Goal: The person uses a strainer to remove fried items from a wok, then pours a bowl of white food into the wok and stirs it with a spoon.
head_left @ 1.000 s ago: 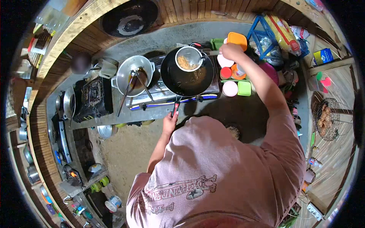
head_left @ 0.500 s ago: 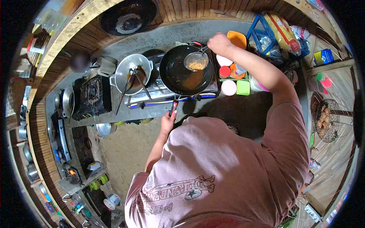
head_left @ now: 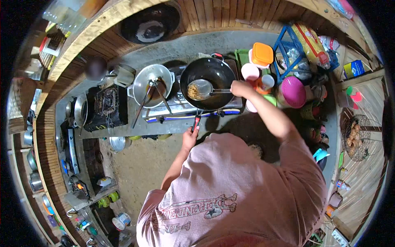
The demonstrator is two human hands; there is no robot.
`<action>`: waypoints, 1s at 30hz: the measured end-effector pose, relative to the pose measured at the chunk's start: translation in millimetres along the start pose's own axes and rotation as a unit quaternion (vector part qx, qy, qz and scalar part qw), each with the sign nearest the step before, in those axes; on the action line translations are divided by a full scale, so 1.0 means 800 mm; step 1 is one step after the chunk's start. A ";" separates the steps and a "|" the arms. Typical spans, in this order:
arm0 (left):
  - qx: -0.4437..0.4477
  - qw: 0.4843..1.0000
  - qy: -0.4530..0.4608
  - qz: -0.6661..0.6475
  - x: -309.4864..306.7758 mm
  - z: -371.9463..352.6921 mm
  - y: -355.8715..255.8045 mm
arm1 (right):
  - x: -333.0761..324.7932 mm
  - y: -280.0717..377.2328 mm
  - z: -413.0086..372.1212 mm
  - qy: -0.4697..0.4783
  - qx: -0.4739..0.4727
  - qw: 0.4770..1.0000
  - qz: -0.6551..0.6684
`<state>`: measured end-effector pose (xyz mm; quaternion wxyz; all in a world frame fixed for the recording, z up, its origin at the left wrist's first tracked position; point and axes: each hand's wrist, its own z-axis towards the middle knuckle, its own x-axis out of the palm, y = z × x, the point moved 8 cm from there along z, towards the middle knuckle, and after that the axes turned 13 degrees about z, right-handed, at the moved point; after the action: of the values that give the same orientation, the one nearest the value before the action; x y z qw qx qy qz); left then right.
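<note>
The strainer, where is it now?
In the head view, the strainer is in or just above the left part of the black wok, its handle in the right hand.

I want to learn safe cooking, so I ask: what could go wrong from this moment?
The strainer, held in the right hand over the pan, might tilt and spill its food. The left hand grips the handle; a jerk could tip the pan. The utensils in the pot reach past its rim, so a bump might knock them out.

Grey counter [head_left: 175, 126], gas stove [head_left: 173, 112] on top, black box [head_left: 117, 116] further left
</note>
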<state>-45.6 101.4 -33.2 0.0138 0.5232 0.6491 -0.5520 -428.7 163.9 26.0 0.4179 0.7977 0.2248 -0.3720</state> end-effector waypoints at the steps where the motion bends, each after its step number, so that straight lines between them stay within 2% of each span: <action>1: -0.005 1.000 0.008 0.021 0.005 0.003 0.007 | -0.005 0.006 -0.008 -0.007 0.003 0.999 0.051; 2: -0.007 1.000 -0.001 0.009 0.006 0.000 0.004 | 0.018 -0.021 0.013 0.005 0.028 0.999 0.035; 4: 0.010 1.000 -0.009 0.003 0.006 -0.004 -0.010 | 0.008 0.006 -0.005 0.048 -0.052 0.997 -0.013; 6: 0.004 1.000 0.000 -0.022 0.015 -0.002 -0.003 | -0.042 0.035 -0.056 -0.016 0.007 0.997 0.076; 7: -0.004 0.999 0.018 -0.041 0.021 0.001 -0.003 | -0.043 0.021 -0.057 -0.054 0.046 0.992 0.103; 8: -0.002 0.999 0.015 -0.048 0.024 0.005 -0.005 | -0.046 0.015 -0.061 -0.072 0.018 0.992 0.102; 10: -0.010 0.991 0.053 -0.121 0.035 0.001 -0.013 | -0.065 0.020 -0.087 -0.063 0.062 0.987 0.135; 14: -0.028 0.988 0.082 -0.128 0.027 0.003 -0.025 | -0.091 0.034 -0.132 -0.095 0.070 0.977 0.175; 17: -0.020 0.977 0.142 -0.160 0.032 0.006 -0.026 | -0.106 0.045 -0.166 -0.200 0.004 0.959 0.201; 20: -0.012 0.976 0.157 -0.153 0.024 0.004 -0.032 | -0.072 0.009 -0.159 -0.177 0.009 0.955 0.238; 24: -0.015 0.969 0.187 -0.162 0.017 0.001 -0.039 | -0.075 0.026 -0.182 -0.154 0.062 0.953 0.253; 29: -0.008 0.962 0.222 -0.160 0.014 0.005 -0.040 | -0.079 0.012 -0.183 -0.206 0.033 0.945 0.253; 30: -0.004 0.961 0.231 -0.149 0.014 0.007 -0.038 | -0.094 0.030 -0.192 -0.209 0.035 0.945 0.251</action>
<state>-75.1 109.5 -20.9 -0.2170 0.5338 0.7072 -0.4096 -397.2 275.1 154.2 0.5072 0.7469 -0.0878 -0.4208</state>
